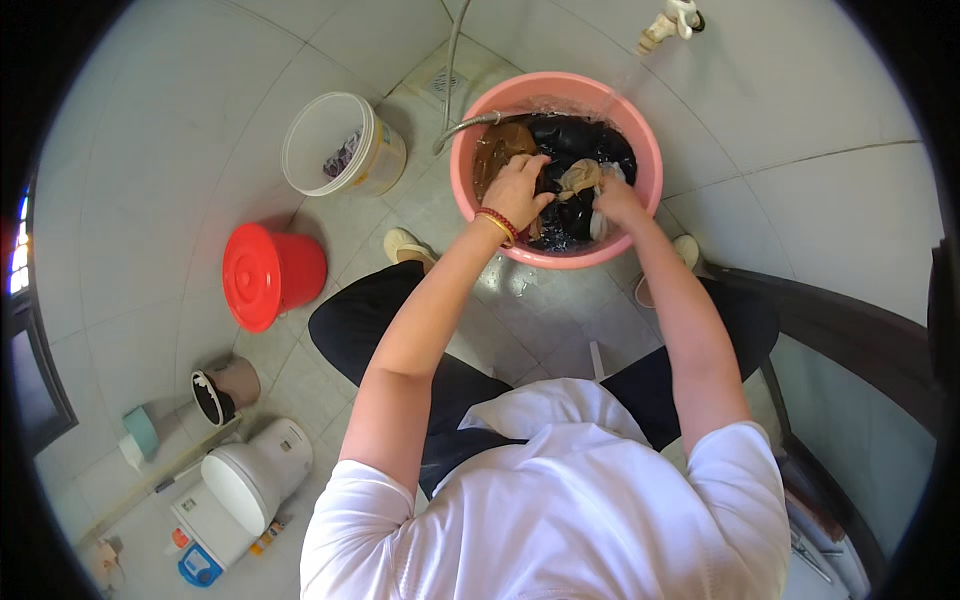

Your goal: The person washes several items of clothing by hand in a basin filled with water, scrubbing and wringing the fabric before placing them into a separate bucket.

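A round pink plastic basin (pixel 651 161) on the tiled floor holds water and wet clothes. Among them are a black garment (pixel 577 139), a brown garment (pixel 504 146) and a beige cloth (pixel 580 177). My left hand (pixel 517 187), with a red bead bracelet and a yellow bangle, rests over the clothes at the basin's left, its fingers spread. My right hand (pixel 616 198) reaches in at the right with bent fingers, touching a whitish cloth (pixel 598 223) beside the beige one; its grip is partly hidden. The end of a metal shower hose (pixel 469 126) lies over the basin's left rim.
A wall tap (pixel 664 28) is above the basin, at the top. To the left stand a white bucket (pixel 386 157) with a patterned cloth inside and a red lidded bucket (pixel 300 271). A waste bin (pixel 236 381) and a toilet (pixel 259 476) are at the lower left.
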